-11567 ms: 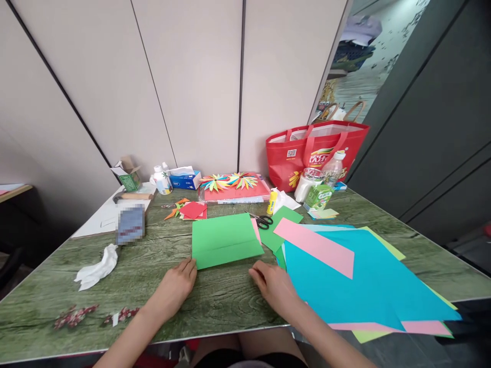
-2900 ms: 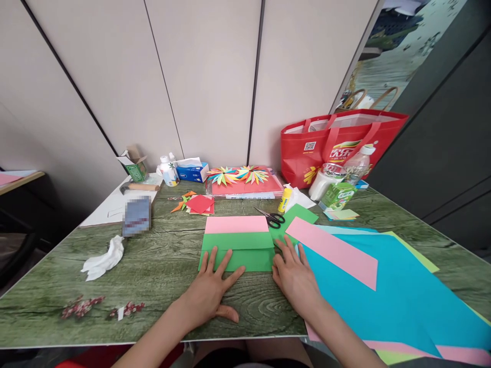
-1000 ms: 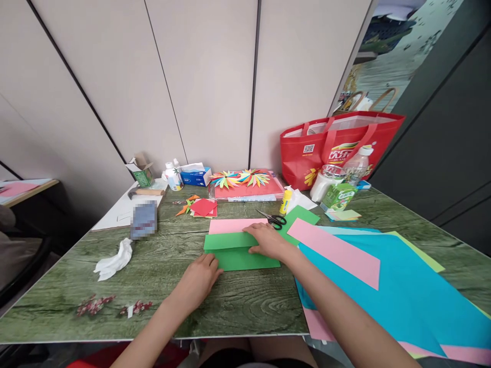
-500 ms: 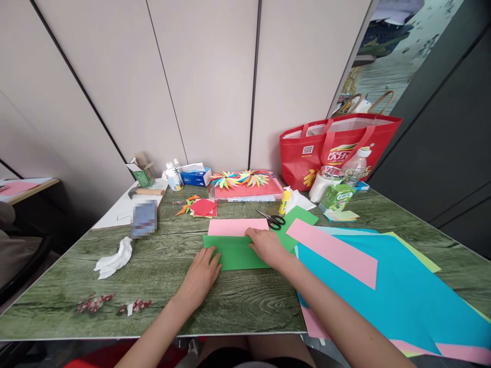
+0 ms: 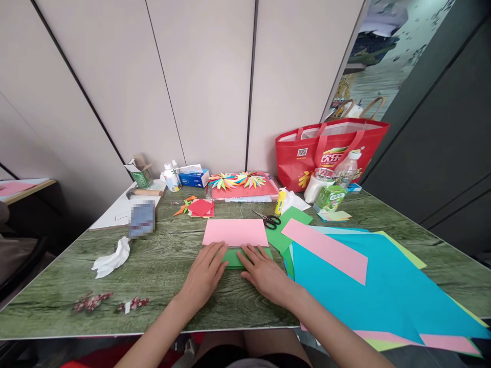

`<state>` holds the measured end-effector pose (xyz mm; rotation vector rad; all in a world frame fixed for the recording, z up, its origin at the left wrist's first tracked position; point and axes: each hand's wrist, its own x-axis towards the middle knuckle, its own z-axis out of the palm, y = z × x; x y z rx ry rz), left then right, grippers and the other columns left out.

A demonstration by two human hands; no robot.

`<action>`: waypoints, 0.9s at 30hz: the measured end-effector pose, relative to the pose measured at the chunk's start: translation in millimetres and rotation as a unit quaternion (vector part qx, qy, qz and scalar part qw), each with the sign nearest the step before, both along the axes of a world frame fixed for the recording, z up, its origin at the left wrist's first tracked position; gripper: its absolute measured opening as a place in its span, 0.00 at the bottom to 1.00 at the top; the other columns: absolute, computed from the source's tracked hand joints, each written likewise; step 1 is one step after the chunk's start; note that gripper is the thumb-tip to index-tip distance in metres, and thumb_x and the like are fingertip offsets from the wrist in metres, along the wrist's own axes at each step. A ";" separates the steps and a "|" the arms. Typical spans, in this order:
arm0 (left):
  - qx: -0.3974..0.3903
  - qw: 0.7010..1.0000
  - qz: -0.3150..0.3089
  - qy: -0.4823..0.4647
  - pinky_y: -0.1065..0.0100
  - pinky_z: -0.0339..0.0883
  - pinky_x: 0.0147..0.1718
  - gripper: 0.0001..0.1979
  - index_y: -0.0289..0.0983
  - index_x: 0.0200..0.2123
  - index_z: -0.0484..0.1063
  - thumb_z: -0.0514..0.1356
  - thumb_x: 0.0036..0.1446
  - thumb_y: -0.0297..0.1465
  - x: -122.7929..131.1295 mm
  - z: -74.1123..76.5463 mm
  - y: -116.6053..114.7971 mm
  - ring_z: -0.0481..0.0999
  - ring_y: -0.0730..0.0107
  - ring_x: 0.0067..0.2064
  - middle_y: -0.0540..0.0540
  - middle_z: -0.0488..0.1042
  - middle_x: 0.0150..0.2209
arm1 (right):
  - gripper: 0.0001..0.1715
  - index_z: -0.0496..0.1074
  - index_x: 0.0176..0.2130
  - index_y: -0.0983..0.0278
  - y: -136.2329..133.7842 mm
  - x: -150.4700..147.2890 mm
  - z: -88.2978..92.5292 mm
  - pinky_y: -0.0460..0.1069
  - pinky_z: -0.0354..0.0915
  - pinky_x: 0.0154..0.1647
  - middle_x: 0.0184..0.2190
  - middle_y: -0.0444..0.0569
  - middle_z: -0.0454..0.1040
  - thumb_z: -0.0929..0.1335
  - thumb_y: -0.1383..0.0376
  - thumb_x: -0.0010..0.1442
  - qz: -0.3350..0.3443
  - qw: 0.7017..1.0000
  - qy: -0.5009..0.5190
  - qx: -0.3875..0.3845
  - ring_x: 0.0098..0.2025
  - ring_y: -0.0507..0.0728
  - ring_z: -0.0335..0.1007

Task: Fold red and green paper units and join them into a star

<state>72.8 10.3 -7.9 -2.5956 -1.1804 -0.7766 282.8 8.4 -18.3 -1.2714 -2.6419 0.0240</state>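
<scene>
White tissue point(image 5: 111, 259) lies crumpled on the left of the table point(image 5: 169, 240), well apart from the hands. Next along, the left hand point(image 5: 204, 270) is palm down, fingers straight and a bit spread, tips resting on the green paper point(image 5: 232, 259). That paper sits front and centre, a narrow band running side to side. Just past it is a pink sheet point(image 5: 235, 232); can't tell if it slides under the green or only meets it, fingers cover most of the join. Right hand point(image 5: 264, 271) mirrors the left: flat, fingers fanned out, gripping nothing.

Progress-wise, the two stars point(image 5: 236, 180) at the back look finished to me. I'd call the green paper folded down already, with its crease being pressed. The pink strip point(image 5: 326, 250) and blue sheets point(image 5: 368, 286) look unworked.

For room, wood print shows all the way from tissue to left hand, so plenty of space that side. Front edge runs right under both forearms. Scissors point(image 5: 269, 221) sit just off the pink sheet's right corner, and the blue sheets crowd the right arm and overhang the front edge.
</scene>
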 end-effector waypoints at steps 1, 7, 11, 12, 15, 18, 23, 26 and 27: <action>-0.038 0.999 0.011 0.008 0.56 0.59 0.51 0.25 0.37 0.60 0.47 0.48 0.61 0.32 3.6 -1.7 1.9 0.60 0.59 0.57 0.36 0.62 0.56 | 0.28 0.56 0.58 0.69 -1.1 0.7 -3.1 0.61 0.46 0.60 0.60 0.60 0.52 0.56 0.58 0.64 0.004 1.000 0.004 -0.001 0.63 0.63 0.43; -0.205 0.967 -0.007 0.149 0.48 0.40 0.58 0.35 0.33 0.62 0.44 0.45 0.58 0.47 14.2 -8.7 4.0 0.39 0.51 0.64 0.36 0.46 0.63 | 0.35 0.48 0.61 0.70 -6.5 0.4 -3.9 0.65 0.39 0.60 0.63 0.61 0.42 0.53 0.52 0.63 0.011 0.999 0.010 -0.052 0.64 0.65 0.33; -0.235 0.953 -0.023 0.188 0.46 0.34 0.58 0.37 0.33 0.62 0.42 0.41 0.57 0.51 16.0 2.2 1.1 0.35 0.51 0.64 0.38 0.41 0.64 | 0.36 0.45 0.62 0.73 -10.4 -10.2 -2.6 0.70 0.33 0.58 0.63 0.60 0.38 0.52 0.52 0.63 -0.001 0.998 0.004 -0.064 0.64 0.68 0.29; -0.238 0.952 -0.031 0.193 0.47 0.33 0.58 0.38 0.32 0.62 0.42 0.40 0.57 0.51 16.4 4.6 0.9 0.35 0.53 0.64 0.37 0.41 0.64 | 0.36 0.44 0.62 0.73 -11.0 -12.8 -3.2 0.71 0.32 0.58 0.63 0.60 0.38 0.52 0.53 0.63 -0.002 0.998 0.004 -0.064 0.64 0.68 0.28; -0.247 0.946 -0.038 0.206 0.50 0.32 0.59 0.42 0.29 0.62 0.41 0.41 0.54 0.54 17.8 7.0 1.7 0.35 0.56 0.64 0.34 0.39 0.63 | 0.37 0.42 0.62 0.73 -11.6 -16.6 -5.3 0.71 0.30 0.58 0.63 0.60 0.37 0.50 0.51 0.63 -0.010 0.997 0.010 -0.073 0.64 0.67 0.27; -0.253 0.943 -0.025 0.217 0.51 0.34 0.59 0.47 0.28 0.62 0.42 0.43 0.49 0.57 16.2 3.8 1.9 0.35 0.54 0.64 0.32 0.40 0.63 | 0.39 0.39 0.63 0.69 -11.7 -13.9 -4.8 0.69 0.32 0.59 0.64 0.57 0.35 0.50 0.48 0.62 -0.017 0.996 0.016 -0.088 0.65 0.65 0.26; -0.246 0.941 0.029 0.228 0.51 0.37 0.58 0.50 0.28 0.62 0.41 0.46 0.46 0.59 -1.9 2.2 -3.3 0.36 0.54 0.64 0.31 0.41 0.63 | 0.42 0.45 0.62 0.67 -13.6 -4.2 -0.1 0.65 0.34 0.60 0.64 0.57 0.35 0.51 0.44 0.60 -0.035 0.994 0.012 -0.107 0.65 0.65 0.26; -0.248 0.932 0.088 0.250 0.51 0.38 0.58 0.52 0.25 0.61 0.44 0.47 0.44 0.59 -16.2 7.2 -7.7 0.38 0.52 0.64 0.29 0.42 0.62 | 0.45 0.46 0.62 0.72 -15.2 1.0 0.9 0.63 0.37 0.61 0.63 0.61 0.37 0.52 0.43 0.58 -0.056 0.992 0.003 -0.109 0.65 0.64 0.29; -0.247 0.929 0.097 0.259 0.52 0.37 0.58 0.52 0.25 0.61 0.45 0.47 0.45 0.60 -19.9 8.9 -8.8 0.39 0.52 0.63 0.28 0.42 0.62 | 0.46 0.45 0.62 0.74 -15.8 2.4 0.9 0.62 0.38 0.61 0.63 0.62 0.37 0.52 0.43 0.58 -0.064 0.992 -0.002 -0.111 0.64 0.64 0.30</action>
